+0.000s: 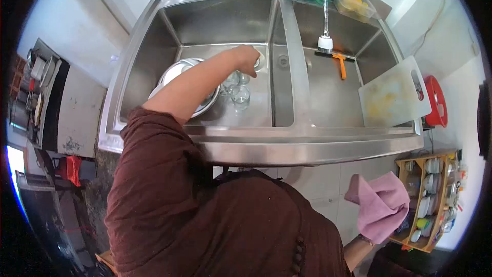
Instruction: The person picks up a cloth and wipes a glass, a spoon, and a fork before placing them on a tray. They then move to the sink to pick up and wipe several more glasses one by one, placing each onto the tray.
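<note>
Reaching over bowl (pixel 211 103) and glasses (pixel 240 96), left hand (pixel 247 59) apart from right hand (pixel 367 240) under cloth (pixel 383 204), grips unclear

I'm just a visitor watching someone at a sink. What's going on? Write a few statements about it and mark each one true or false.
1. The left hand reaches into the left basin. True.
2. The orange squeegee lies among the glasses. False: the squeegee is in the right basin, while the glasses are in the left one.
3. A pink cloth covers most of the right hand. True.
4. The cutting board lies on the floor. False: the board is at the right end of the sink.
</note>
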The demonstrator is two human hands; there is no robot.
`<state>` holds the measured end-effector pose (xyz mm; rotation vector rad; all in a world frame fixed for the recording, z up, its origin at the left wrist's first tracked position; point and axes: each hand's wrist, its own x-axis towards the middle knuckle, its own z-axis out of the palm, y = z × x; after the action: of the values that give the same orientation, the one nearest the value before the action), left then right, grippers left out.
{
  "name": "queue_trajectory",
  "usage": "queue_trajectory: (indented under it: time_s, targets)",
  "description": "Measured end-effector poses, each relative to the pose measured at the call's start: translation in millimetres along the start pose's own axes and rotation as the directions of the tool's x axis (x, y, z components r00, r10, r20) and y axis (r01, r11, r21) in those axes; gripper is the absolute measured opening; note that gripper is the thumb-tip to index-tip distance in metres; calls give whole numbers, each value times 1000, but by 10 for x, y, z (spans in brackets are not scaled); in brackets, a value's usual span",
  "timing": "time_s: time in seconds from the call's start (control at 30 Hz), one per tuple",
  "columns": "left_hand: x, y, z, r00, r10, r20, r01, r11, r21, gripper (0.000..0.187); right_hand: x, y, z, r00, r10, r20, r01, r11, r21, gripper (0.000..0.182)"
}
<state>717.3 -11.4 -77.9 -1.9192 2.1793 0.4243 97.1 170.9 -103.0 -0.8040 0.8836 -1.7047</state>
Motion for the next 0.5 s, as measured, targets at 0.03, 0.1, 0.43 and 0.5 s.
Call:
queue_trajectory:
  time_s: [0.03,0.1,0.43,0.5]
  targets:
    - [125,-10,79,998,-2,-63,4,1000,31,49,-50,25,17,999,53,-5,-53,996,69,49]
    - [364,-47,250,991,5,-133,3,998,60,45,-119,61,48,995,101,12,-101,986,132,50]
    - [1107,38,755,986,-46,157,-34,883,468,49,-210,129,661,995,100,11,-101,983,153,34]
    - [1272,8,921,971,-100,216,-28,853,522,51,-252,138,809,991,113,-77,-100,982,161,27]
